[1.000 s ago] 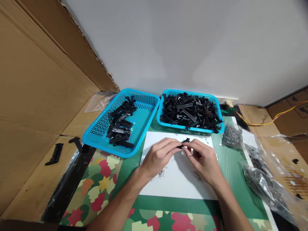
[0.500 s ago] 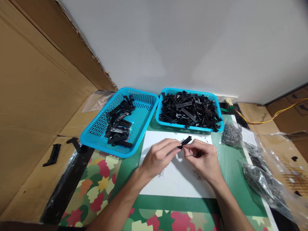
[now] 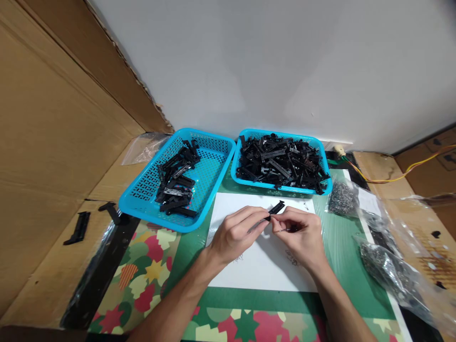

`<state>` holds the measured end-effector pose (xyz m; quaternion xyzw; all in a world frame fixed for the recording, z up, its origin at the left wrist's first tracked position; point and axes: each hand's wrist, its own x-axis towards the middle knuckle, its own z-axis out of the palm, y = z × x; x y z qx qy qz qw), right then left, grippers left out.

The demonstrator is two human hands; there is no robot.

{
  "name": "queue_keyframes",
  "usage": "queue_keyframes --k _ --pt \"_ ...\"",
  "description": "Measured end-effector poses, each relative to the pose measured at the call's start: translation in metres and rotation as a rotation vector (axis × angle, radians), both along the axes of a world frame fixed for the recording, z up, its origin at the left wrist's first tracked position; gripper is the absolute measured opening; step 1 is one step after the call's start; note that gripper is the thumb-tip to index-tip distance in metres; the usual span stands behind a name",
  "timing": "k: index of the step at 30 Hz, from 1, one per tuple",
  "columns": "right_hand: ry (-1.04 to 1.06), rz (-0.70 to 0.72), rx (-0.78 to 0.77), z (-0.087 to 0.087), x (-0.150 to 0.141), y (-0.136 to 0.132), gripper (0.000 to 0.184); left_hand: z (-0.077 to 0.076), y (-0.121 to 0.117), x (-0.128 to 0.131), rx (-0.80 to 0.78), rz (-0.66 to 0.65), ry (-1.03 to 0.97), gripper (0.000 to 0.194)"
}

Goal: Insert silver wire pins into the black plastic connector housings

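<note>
Over the white paper (image 3: 263, 275), my left hand (image 3: 238, 230) pinches a slim black plastic part (image 3: 277, 208), which points up and to the right. My right hand (image 3: 301, 232) is closed, its thumb and fingertip meeting at the near end of that part. A thin metal tool (image 3: 284, 231) shows between the right fingers; its kind is mostly hidden. Small loose metal pieces (image 3: 292, 258) lie on the paper below my right hand, and another little heap (image 3: 238, 259) sits partly behind my left wrist.
A blue basket (image 3: 142, 216) at the left holds several black parts; a second blue basket (image 3: 281, 186) is heaped with them. Bags of small metal pieces (image 3: 342, 199) (image 3: 386, 266) lie at the right. Two black parts (image 3: 81, 227) (image 3: 112, 212) rest on the left. Cardboard (image 3: 64, 118) walls the left side.
Both hands stay almost in place around the black part. My right fingertips have shifted slightly against its near end, and the metal tool has turned a little.
</note>
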<state>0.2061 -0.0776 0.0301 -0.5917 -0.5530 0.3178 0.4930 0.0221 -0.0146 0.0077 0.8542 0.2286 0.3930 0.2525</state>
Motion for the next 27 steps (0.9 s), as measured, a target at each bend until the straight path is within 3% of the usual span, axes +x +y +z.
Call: queue_keyframes --k 12,18,22,27 --pt "-0.202 0.093 -0.068 0.006 0.016 0.001 0.017 -0.001 0.002 0.003 -0.140 0.095 0.060 0.020" --pt "-0.287 0.140 0.052 0.003 0.026 -0.001 0.032 0.000 0.003 0.005 -0.218 0.117 0.107 0.021" --pt "-0.339 0.062 0.155 -0.006 0.026 0.000 0.030 -0.001 0.004 0.006 -0.253 0.124 0.105 0.021" --pt "-0.033 -0.150 0.057 -0.012 0.007 0.000 0.007 -0.005 0.002 0.006 -0.254 0.108 0.068 0.018"
